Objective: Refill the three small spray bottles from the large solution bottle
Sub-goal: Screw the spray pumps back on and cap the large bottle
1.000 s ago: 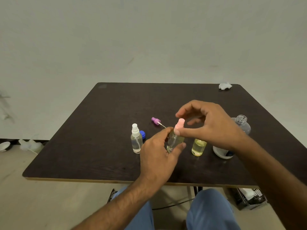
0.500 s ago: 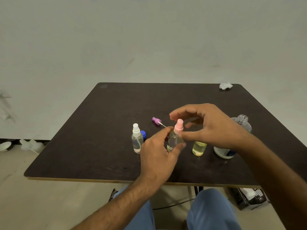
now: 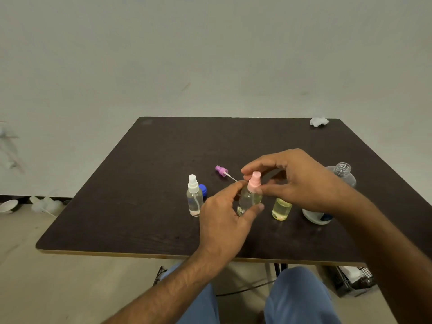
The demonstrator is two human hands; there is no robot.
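Pink-capped spray bottle [image 3: 249, 199] gripped by left hand [image 3: 224, 220]; right hand [image 3: 301, 181] pinches its cap (fingers arched).

A dark wood-grain tabletop [image 3: 163, 183] sits against a plain pale wall [image 3: 210, 54]. Beige floor [image 3: 46, 288] below, white litter [image 3: 42, 204] by the skirting at left, a black wire basket [image 3: 355, 281] under the right edge.

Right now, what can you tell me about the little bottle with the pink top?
The pink-topped spray bottle is small, clear, plastic-looking, and holds pale yellowish liquid. It stands roughly upright near the middle of the dark table. The left hand grips its body; the right hand pinches the pink sprayer head. A small label shows near its base.
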